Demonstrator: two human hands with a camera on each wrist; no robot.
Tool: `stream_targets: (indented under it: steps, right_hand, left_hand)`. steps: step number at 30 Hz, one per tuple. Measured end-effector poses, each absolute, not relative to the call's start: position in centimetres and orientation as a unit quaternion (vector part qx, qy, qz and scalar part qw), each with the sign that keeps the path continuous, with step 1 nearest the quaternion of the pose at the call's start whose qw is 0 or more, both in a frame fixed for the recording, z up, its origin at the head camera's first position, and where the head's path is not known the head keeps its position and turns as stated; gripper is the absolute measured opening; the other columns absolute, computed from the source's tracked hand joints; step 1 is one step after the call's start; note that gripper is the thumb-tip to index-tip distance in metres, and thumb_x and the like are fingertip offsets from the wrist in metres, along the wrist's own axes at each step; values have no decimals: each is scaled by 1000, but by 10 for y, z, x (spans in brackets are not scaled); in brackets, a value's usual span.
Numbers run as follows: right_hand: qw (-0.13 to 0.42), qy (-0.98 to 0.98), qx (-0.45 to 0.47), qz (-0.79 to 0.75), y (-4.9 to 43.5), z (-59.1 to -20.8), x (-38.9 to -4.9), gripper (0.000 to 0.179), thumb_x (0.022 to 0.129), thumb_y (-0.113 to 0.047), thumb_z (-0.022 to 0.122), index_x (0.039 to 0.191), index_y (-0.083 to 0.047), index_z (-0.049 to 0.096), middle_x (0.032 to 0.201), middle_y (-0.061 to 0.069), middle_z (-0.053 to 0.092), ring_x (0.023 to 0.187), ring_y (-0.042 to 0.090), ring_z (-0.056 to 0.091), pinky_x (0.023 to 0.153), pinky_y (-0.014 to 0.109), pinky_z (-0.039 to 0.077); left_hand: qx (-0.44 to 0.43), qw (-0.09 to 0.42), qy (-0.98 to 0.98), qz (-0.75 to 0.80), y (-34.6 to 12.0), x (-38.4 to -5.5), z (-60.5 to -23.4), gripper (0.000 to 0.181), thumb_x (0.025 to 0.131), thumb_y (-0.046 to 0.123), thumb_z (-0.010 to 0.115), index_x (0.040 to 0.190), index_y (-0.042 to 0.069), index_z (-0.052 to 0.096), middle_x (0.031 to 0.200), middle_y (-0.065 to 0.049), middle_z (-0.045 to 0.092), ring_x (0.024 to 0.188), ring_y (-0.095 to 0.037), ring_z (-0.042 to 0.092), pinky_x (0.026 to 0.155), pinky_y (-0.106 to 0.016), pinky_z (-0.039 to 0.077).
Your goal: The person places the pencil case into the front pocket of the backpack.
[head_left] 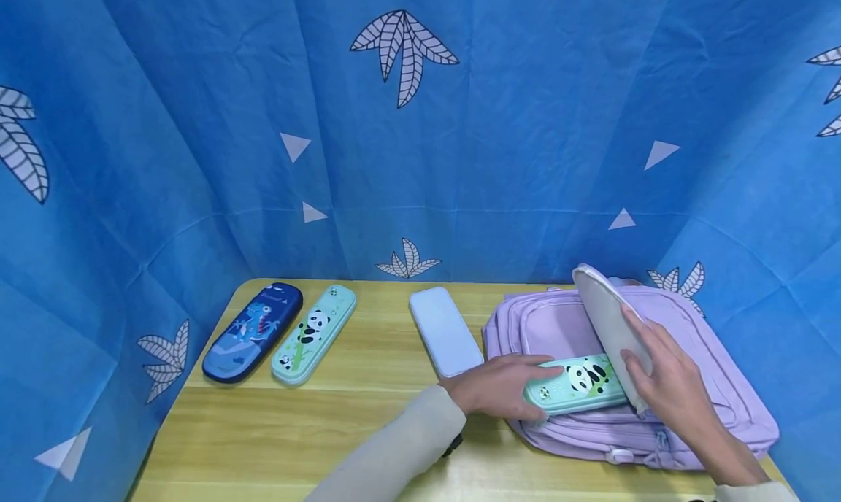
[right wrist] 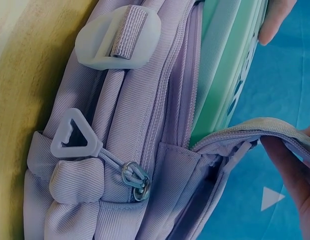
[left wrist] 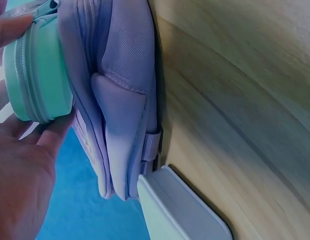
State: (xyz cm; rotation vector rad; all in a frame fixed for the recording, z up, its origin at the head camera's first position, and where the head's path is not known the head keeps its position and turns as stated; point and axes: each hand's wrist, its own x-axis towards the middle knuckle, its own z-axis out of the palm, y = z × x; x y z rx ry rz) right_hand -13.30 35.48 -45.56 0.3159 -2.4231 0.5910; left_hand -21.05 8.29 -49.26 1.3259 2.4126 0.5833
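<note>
A lavender backpack [head_left: 709,385] lies flat at the table's right side, its front pocket unzipped. My right hand [head_left: 670,378] holds the pocket flap [head_left: 607,319] raised, thumb on the pale lining and fingers behind the edge. With my left hand [head_left: 499,387] I grip the near end of a mint green pencil case [head_left: 578,384] printed with pandas. Its other end reaches in under the flap. In the left wrist view, the fingers of that hand wrap the zipped end of the case [left wrist: 40,75]. The right wrist view shows the case's green side [right wrist: 225,75] against the pocket's zipper.
A plain pale blue case [head_left: 447,330] lies left of the backpack, partly behind my left hand. Farther left are a second panda pencil case [head_left: 314,334] and a dark blue dinosaur case [head_left: 252,332]. Blue curtain [head_left: 460,159] surrounds the wooden table [head_left: 296,436].
</note>
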Motion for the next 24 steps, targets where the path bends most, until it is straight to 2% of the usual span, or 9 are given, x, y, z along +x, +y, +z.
stream_targets:
  steps: [15, 24]
  right_hand:
    - [303, -918, 111, 230, 353, -454, -133, 92, 81, 21, 77, 164, -7, 48, 138, 31, 63, 105, 53, 68, 76, 69, 60]
    - [298, -919, 113, 233, 353, -454, -132, 91, 82, 21, 76, 164, -7, 48, 140, 32, 62, 106, 54, 67, 75, 69, 60]
  left_hand:
    - [484, 155, 842, 183, 114, -211, -491, 83, 101, 50, 74, 171, 34, 34, 180, 7, 30, 161, -6, 35, 129, -22, 32]
    - [476, 181, 838, 194, 125, -215, -493, 82, 102, 46, 73, 171, 37, 32, 180, 9, 27, 162, -7, 33, 128, -22, 33]
